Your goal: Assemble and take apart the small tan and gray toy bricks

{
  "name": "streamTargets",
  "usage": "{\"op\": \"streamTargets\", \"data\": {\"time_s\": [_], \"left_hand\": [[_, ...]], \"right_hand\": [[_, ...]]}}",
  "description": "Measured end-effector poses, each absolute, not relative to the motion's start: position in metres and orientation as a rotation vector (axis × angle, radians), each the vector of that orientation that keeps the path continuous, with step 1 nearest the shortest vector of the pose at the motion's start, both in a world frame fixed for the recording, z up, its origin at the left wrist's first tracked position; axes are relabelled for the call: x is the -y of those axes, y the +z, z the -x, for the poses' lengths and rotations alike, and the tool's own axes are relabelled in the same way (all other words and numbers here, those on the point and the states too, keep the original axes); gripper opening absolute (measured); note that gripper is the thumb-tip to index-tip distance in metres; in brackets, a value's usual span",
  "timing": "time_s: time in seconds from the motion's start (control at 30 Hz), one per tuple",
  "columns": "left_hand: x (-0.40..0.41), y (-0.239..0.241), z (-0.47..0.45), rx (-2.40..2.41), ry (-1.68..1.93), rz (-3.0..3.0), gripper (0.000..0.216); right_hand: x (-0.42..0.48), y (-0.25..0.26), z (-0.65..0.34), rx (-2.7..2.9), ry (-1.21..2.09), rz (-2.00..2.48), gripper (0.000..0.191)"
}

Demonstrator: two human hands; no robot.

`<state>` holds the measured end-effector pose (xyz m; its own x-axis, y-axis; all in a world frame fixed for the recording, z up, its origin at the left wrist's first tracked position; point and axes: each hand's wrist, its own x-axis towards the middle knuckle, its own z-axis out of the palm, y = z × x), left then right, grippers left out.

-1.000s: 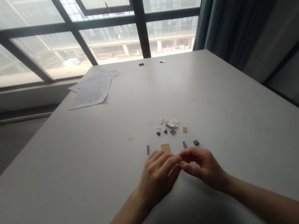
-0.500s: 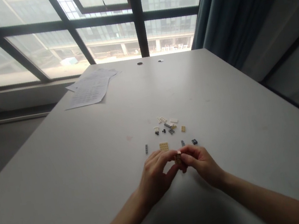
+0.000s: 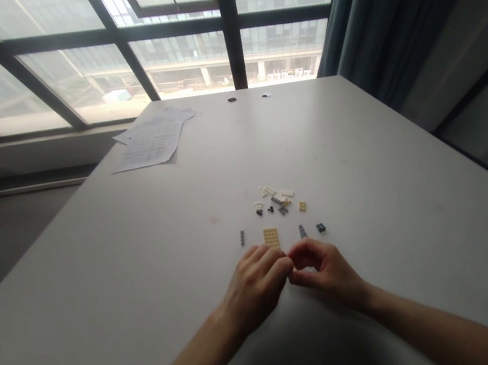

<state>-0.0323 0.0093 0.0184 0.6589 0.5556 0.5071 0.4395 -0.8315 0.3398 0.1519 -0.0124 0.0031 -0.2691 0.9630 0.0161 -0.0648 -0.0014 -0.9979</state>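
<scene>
My left hand (image 3: 261, 280) and my right hand (image 3: 323, 269) meet fingertip to fingertip just above the near part of the white table. The fingers of both are closed in a pinch around a small tan toy brick, which they now hide almost wholly. Right beyond my left hand lies a tan studded plate (image 3: 271, 237), its near edge close to the fingers. A grey wedge-shaped plate (image 3: 302, 231) is just past my right hand, with a dark brick (image 3: 320, 227) to its right. To the left lies a narrow grey plate (image 3: 242, 237).
Farther out is a loose cluster of small pieces: white plates (image 3: 287, 193), a grey strip (image 3: 277, 200), black bits (image 3: 270, 209) and a small tan plate (image 3: 302, 206). Paper sheets (image 3: 150, 145) lie at the table's far left, before the windows. A dark curtain (image 3: 368, 28) hangs at right.
My hands have turned and drawn closer around the tan brick, which showed between the fingertips before and is now covered. The view has shifted slightly; the loose pieces lie as before.
</scene>
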Motion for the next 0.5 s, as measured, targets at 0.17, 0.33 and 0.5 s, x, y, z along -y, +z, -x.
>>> {"op": "streamTargets", "data": {"time_s": [0.17,0.33,0.5], "left_hand": [[-0.007,0.009,0.049,-0.825,0.716,-2.711,0.012],[-0.001,-0.002,0.052,-0.905,0.638,-2.65,0.014],[0.0,-0.006,0.048,-0.998,0.734,-2.64,0.016]], "right_hand": [[0.016,-0.002,-0.149,1.798,0.953,1.262,0.021],[0.013,-0.009,-0.146,1.993,0.783,1.29,0.02],[0.015,-0.01,-0.145,2.046,0.731,1.292,0.015]]}}
